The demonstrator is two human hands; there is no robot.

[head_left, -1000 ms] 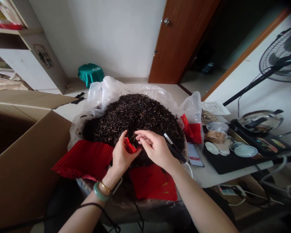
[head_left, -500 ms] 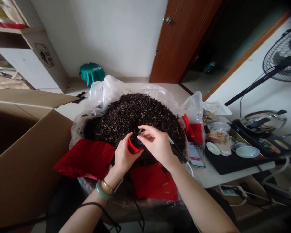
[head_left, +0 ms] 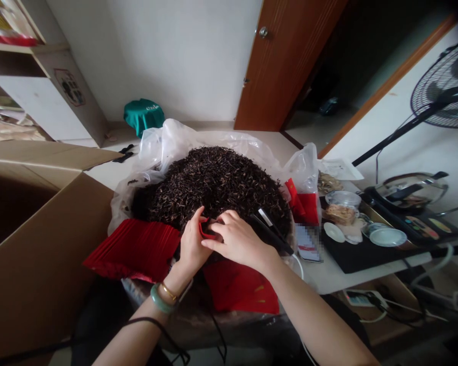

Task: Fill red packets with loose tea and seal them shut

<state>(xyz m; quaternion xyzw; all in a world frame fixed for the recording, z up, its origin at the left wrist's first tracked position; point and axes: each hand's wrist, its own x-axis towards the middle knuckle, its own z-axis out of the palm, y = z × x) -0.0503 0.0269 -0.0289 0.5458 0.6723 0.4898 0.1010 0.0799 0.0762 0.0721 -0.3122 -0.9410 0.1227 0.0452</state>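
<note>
My left hand [head_left: 193, 246] is closed around a small red packet [head_left: 206, 229], whose mouth stands open and faces up. At that mouth is my right hand [head_left: 240, 239], its thumb against the near edge and its fingers curled over the opening; the fingertips are partly hidden. Just beyond both hands rises a large heap of dark dried tea leaves [head_left: 221, 173] in a clear plastic bag [head_left: 171, 134]. A tight row of red packets [head_left: 135, 249] lies left of my left hand. More flat red packets [head_left: 240, 290] lie below my right hand.
A black handheld device [head_left: 273, 231] with a white cable rests at the heap's right side. Further right are a phone [head_left: 309, 243], red packets [head_left: 309, 207] and a side table with dishes [head_left: 387, 237]. An open cardboard box [head_left: 49, 254] stands on the left.
My right hand has come down from above the packet to its mouth, and its thumb has moved left. My left hand still holds the packet. The black device shows more fully.
</note>
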